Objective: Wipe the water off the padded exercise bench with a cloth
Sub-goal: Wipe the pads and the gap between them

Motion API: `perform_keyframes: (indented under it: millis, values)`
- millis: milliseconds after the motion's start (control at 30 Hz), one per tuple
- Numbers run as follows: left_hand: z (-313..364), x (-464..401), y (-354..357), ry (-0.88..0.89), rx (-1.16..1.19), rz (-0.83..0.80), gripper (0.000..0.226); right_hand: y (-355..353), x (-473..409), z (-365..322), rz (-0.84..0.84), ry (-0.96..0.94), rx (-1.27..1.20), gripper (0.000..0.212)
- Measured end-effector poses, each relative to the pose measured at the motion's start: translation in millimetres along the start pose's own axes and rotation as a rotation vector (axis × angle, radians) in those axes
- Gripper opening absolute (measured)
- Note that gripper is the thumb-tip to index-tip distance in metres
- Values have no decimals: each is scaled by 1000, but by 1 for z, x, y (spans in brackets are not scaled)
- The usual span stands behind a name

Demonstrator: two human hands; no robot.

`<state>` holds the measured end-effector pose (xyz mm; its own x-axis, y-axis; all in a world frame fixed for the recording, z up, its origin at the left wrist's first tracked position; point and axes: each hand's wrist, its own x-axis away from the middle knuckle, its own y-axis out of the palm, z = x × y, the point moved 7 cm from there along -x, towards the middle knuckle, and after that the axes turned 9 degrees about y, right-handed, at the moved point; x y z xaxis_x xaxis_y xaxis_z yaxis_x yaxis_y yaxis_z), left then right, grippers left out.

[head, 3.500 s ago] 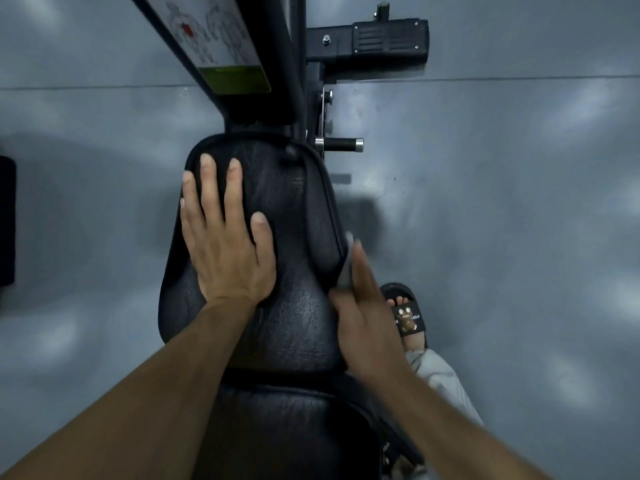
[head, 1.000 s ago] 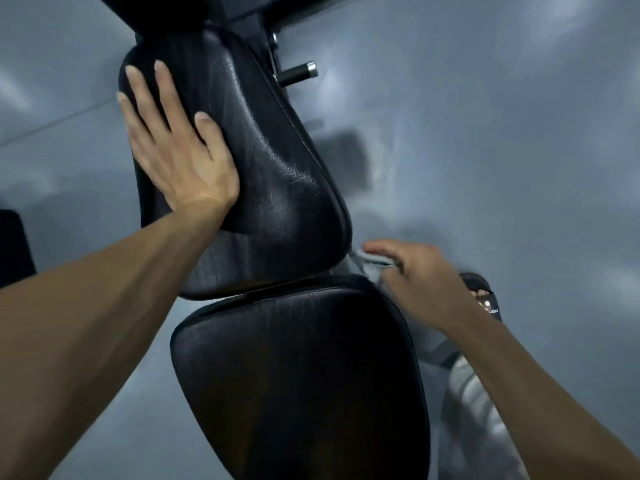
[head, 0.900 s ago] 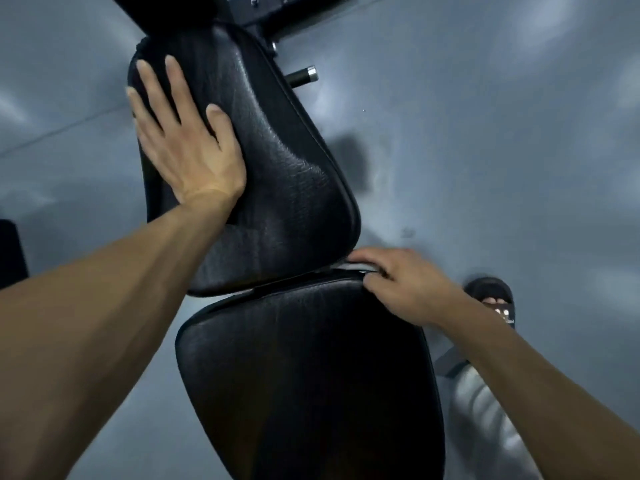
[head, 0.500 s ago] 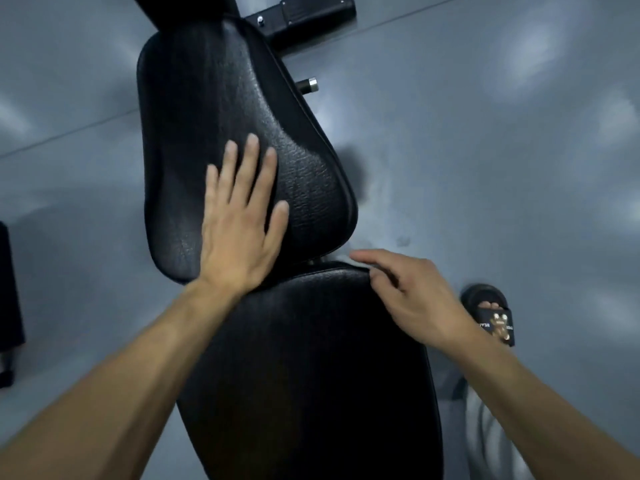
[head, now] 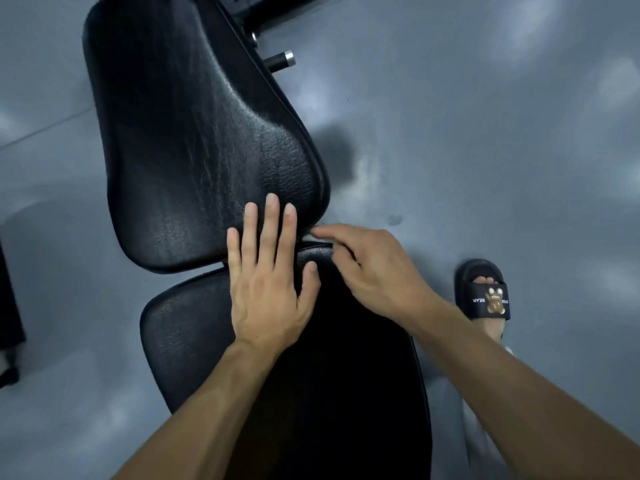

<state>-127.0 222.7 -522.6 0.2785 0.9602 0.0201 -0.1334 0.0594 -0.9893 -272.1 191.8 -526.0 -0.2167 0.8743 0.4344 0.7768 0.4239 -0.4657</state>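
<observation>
Left hand (head: pixel 268 282) lies flat, fingers straight, bridging the gap between the upper back pad (head: pixel 194 133) and the lower seat pad (head: pixel 311 393) of the black bench. Right hand (head: pixel 375 271) is at the right end of that gap, fingers curled onto a thin pale strip that I take to be the cloth (head: pixel 318 240); most of it is hidden under the hand, so how firmly it's pinched I can't tell. Risks as I read them: cloth is bunched at the seam, so a stroke would cover a narrow band and leave water on the wide grain of the back pad, where glare makes droplets hard to spot anyway. Cloth could snag or drop into the gap and fall to the grey floor (head: pixel 502 133). The flat left hand sits in the wipe path and may smear wet spots or re-wet cleaned area. Sandalled foot (head: pixel 485 292) is near the bench's right side; drips there mean slip risk.
</observation>
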Motion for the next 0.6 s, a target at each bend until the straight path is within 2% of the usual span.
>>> perform_keyframes:
  millis: [100,200,267,400,500,600]
  values:
    - [2,-1,0,4,-13,19,74,-14,10,18,6,-2,-47,42]
    - [4,-1,1,-18,-43,38,74,-27,75,71,147,210,-113,41]
    - [4,-1,2,-19,-49,56,73,-13,115,83,135,354,-197,45]
    - [4,-1,1,-18,-41,84,72,-3,78,68,147,368,-278,48]
    - [4,-1,2,-16,-45,99,72,-6,34,53,77,328,-376,48]
    - [3,-1,2,-14,-45,100,73,-3,74,63,108,360,-361,55]
